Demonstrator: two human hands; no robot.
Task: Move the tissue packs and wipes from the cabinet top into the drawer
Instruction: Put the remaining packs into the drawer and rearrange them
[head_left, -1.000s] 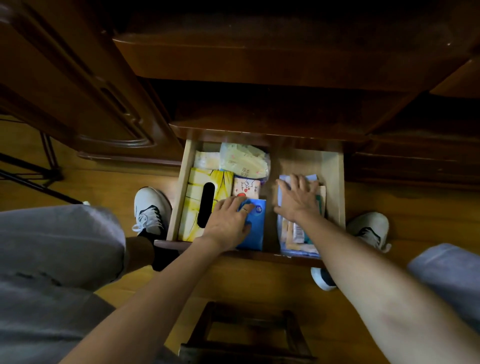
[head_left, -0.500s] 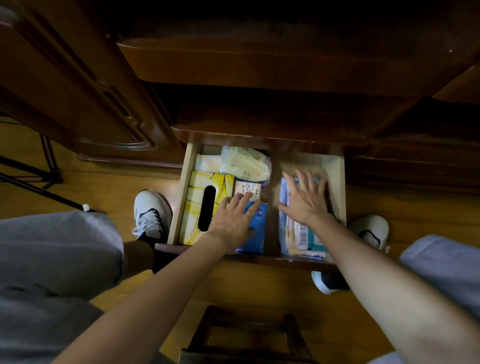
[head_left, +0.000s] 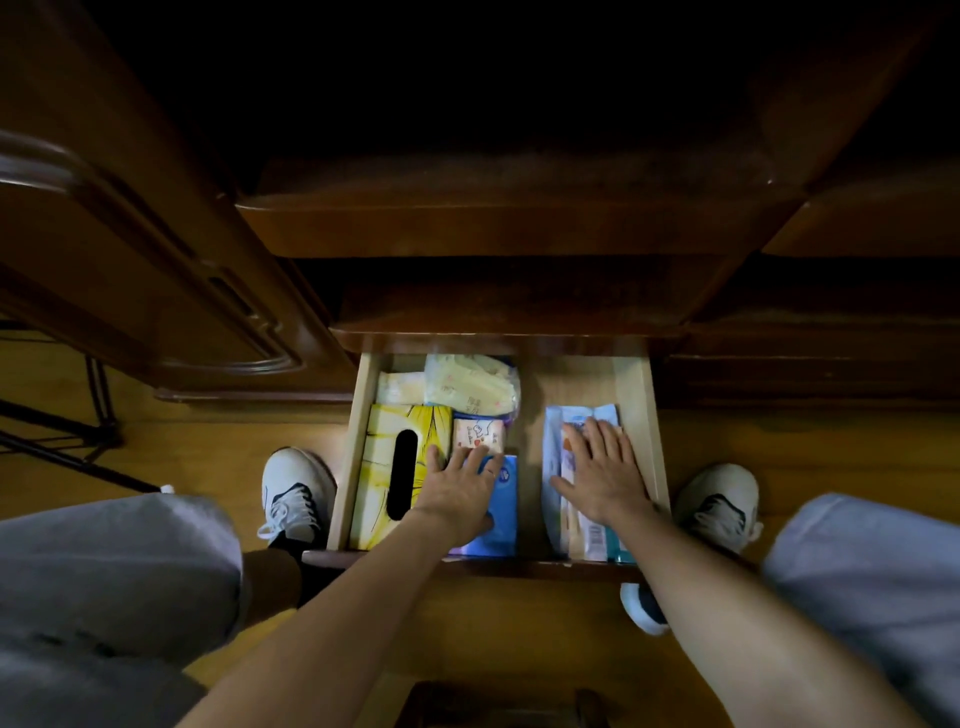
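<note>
The wooden drawer (head_left: 638, 395) stands pulled out below me. On its left side lie a yellow tissue box (head_left: 384, 441) with a dark slot, a small pink-and-white tissue pack (head_left: 478, 434), a blue pack (head_left: 504, 514), and pale yellow packs (head_left: 470, 387) at the back. My left hand (head_left: 460, 493) lies flat with straight fingers over the blue pack and the box's edge. On the right side, my right hand (head_left: 602, 475) presses flat on a stack of blue and white wipe packs (head_left: 558, 452).
The dark cabinet top (head_left: 493, 223) overhangs the drawer, with a cabinet door (head_left: 130, 270) at the left. My two white shoes (head_left: 293, 493) (head_left: 719, 506) flank the drawer on the wooden floor. A dark stool frame (head_left: 498, 701) sits near my knees. Black stand legs (head_left: 67, 447) cross the left floor.
My right hand slid back toward me along the wipe packs after reaching deeper into the drawer. My left hand stayed on the blue pack, its fingers shifting slightly.
</note>
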